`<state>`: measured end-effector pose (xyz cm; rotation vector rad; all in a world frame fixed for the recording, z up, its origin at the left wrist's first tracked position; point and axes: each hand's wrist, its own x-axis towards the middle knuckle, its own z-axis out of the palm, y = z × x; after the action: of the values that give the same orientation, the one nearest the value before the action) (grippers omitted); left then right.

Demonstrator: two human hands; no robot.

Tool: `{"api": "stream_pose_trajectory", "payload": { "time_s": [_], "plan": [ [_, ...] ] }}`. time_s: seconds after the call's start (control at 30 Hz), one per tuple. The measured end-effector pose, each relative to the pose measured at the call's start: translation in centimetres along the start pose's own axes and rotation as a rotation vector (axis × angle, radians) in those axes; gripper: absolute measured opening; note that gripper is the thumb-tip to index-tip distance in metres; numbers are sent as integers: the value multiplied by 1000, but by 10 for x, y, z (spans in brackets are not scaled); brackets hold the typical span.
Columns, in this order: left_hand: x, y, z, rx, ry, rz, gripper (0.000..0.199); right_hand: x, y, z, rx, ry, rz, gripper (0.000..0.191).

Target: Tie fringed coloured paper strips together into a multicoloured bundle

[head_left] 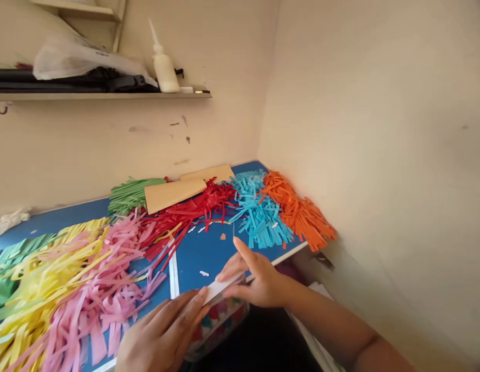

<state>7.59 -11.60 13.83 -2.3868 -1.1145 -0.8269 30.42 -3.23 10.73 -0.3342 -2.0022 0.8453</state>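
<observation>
At the table's front edge is a clear plastic container (232, 312) with a white lid (220, 289) and small red, green and white pieces showing through its side. My left hand (162, 325) grips the container's near left end, fingers together and fingertips on the lid. At the other end my right hand (259, 276) holds the lid's edge between its thumb and lower fingers, with the index finger lifted clear. My fingers cover part of the lid and both ends of the container.
Fringed paper strips lie over the blue table (201, 253): yellow (49, 279), pink (104, 274), red (185, 212), light blue (263, 212), orange (297, 212) and green (135, 194). Brown paper (173, 194) rests on some. A wall shelf (108, 96) holds a glue bottle (165, 70).
</observation>
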Motion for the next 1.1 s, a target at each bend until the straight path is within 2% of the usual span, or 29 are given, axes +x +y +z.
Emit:
{"api": "stream_pose_trajectory", "payload": {
  "time_s": [0.07,0.13,0.23,0.3,0.43,0.57,0.63,0.7,0.77,0.8,0.87,0.97,1.03,1.1],
  "plan": [
    [-1,14,3,59,30,-37,53,-5,2,-3,47,24,25,98],
    [-3,22,8,81,43,-12,58,-12,6,-3,95,55,64,99],
    [-3,20,9,73,27,127,59,-15,7,-3,119,87,103,103],
    [0,16,4,49,21,174,58,-11,2,-5,152,81,116,104],
    [5,22,-1,-2,9,123,50,-8,-8,-12,226,87,96,102],
    [9,39,18,-58,88,33,28,-18,-1,-27,198,120,148,100],
    [9,45,30,-66,98,-18,23,-26,2,-38,120,217,196,97],
    [7,48,38,-48,86,-61,25,-34,-5,-42,6,428,221,89],
    [2,50,40,-28,75,-107,31,-43,-20,-34,31,657,209,73],
    [0,51,39,-20,73,-119,36,-48,-30,-25,145,731,218,64],
    [-2,55,36,-2,76,-144,48,-56,-48,3,545,770,330,49],
    [1,66,30,80,68,-75,60,-61,-61,42,1053,746,668,36],
    [6,74,26,156,48,35,62,-60,-62,55,1162,788,782,32],
    [12,80,22,215,35,118,62,-58,-61,58,1167,856,800,31]
  ]
}}
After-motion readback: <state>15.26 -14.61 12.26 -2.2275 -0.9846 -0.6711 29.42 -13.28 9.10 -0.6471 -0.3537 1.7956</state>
